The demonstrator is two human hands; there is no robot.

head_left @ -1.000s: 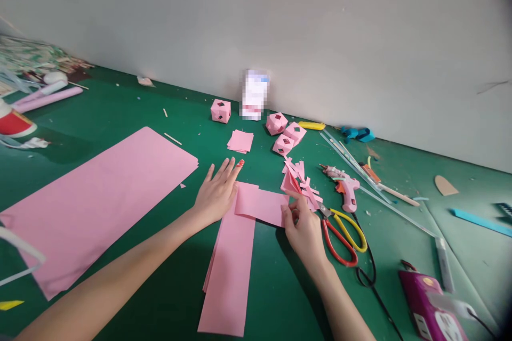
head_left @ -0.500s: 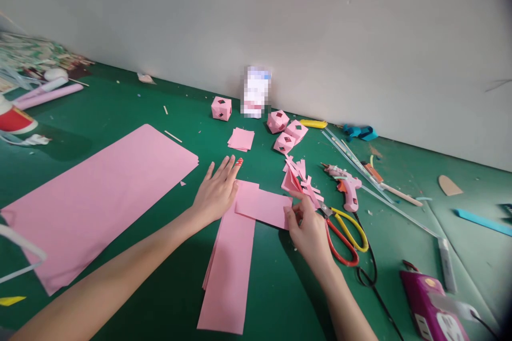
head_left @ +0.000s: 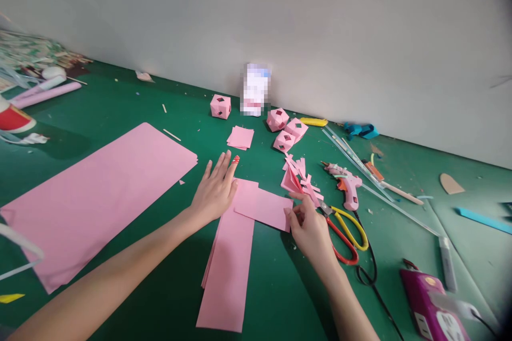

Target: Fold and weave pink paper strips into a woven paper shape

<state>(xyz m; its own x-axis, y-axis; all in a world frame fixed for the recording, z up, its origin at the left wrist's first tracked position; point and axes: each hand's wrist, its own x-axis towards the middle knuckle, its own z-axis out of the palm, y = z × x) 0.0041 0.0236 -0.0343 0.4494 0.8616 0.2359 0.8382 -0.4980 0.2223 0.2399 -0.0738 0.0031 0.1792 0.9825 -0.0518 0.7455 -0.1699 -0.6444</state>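
My left hand [head_left: 214, 186] lies flat with its fingers stretched out, its thumb side against the top of a stack of long pink paper strips [head_left: 230, 266]. Red-and-white wrapping circles one fingertip. My right hand [head_left: 308, 224] pinches the right end of a shorter pink paper piece [head_left: 264, 208], whose left end overlaps the strips. Just beyond the right hand lie scissors [head_left: 344, 234] with one red and one yellow handle, beside pink paper scraps [head_left: 302, 176]. A few small pink square papers [head_left: 240, 137] sit farther back.
Several pink paper polyhedra [head_left: 278, 119] stand toward the wall, near a blurred phone-like screen [head_left: 256, 90]. A large pink sheet [head_left: 108, 197] covers the left side. At right are a pink glue gun [head_left: 346, 184] with a black cord and a purple power strip [head_left: 430, 301].
The shorter paper's right end has tilted slightly downward, with my right hand still pinching it. My left hand stays almost in place. The whole view has shifted a little.
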